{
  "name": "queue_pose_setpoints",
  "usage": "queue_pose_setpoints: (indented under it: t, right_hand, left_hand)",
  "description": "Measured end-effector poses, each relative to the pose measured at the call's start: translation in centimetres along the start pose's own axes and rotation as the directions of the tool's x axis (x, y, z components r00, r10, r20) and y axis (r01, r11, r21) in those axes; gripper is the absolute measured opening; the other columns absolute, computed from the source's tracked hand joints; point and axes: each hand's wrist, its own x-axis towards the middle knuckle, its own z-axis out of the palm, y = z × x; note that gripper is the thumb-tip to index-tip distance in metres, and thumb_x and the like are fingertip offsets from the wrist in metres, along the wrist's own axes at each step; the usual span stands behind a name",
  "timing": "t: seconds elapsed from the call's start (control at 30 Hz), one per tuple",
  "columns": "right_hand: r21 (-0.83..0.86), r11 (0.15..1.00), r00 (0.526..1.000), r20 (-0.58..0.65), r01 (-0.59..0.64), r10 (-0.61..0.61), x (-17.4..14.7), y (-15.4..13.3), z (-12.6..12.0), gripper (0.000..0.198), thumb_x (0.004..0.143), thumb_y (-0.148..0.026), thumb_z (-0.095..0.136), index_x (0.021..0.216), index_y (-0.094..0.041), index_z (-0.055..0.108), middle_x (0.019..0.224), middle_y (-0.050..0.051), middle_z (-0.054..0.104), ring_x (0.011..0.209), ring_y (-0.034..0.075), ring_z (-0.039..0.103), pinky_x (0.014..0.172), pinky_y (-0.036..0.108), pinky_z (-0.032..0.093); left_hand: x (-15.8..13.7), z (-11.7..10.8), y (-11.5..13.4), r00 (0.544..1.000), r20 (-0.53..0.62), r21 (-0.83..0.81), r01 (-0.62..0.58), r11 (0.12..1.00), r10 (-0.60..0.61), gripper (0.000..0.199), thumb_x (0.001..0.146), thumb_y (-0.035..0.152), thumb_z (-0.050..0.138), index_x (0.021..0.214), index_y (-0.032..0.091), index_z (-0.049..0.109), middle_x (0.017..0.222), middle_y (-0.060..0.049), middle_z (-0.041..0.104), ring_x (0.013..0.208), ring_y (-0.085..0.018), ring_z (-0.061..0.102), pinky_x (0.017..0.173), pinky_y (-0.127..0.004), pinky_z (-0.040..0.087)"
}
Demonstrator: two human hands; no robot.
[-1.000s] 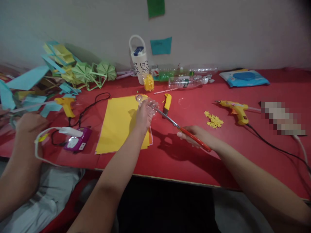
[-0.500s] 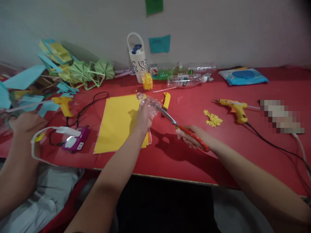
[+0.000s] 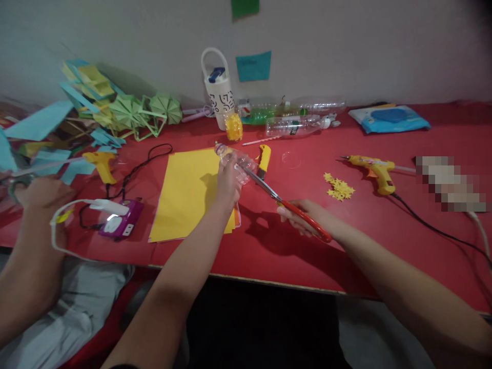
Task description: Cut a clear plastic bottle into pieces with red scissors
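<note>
Bottle top (image 3: 249, 161) juts either side of left hand (image 3: 229, 182), fingers pinching it, over the surface (image 3: 253, 264), right hand (image 3: 307, 212) curling its fingers round scissors (image 3: 294, 208).

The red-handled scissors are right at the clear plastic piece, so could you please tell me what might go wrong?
The scissors could slip and nick the left hand, which grips the clear plastic piece close to the blades. The piece might also bend or twist away, since only that hand appears to steady it.

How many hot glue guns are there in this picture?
2: one glue gun behind the purple socket block at left, another glue gun beside the yellow stars at right.
</note>
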Motion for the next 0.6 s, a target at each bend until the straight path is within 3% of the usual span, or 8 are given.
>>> queue_pose_setpoints:
  t: [0.33,0.6]
  right_hand:
    - [0.03,1.0,1.0,-0.005,0.003,-0.003,-0.2,-0.63,0.16,0.059,0.068,-0.079,0.065,0.067,-0.021,0.053,0.047,-0.008,0.04,0.039,0.009,0.042,0.04,0.023,0.034]
    - [0.038,0.999,1.0,-0.009,-0.001,0.001,-0.23,-0.77,0.24,0.059,0.067,-0.079,0.064,0.068,-0.021,0.053,0.047,-0.008,0.04,0.039,0.009,0.042,0.04,0.024,0.035]
  left_hand:
    - [-0.35,0.06,-0.2,0.999,-0.013,-0.004,-0.033,0.999,0.033,0.017,0.081,0.031,0.073,0.088,0.024,0.059,0.081,-0.001,0.069,0.089,-0.021,0.071,0.094,-0.039,0.054]
    - [-0.3,-0.11,-0.32,0.999,0.032,-0.017,-0.016,1.0,0.016,0.024,0.077,0.035,0.077,0.088,0.026,0.059,0.086,-0.003,0.071,0.11,-0.026,0.067,0.1,-0.041,0.051]
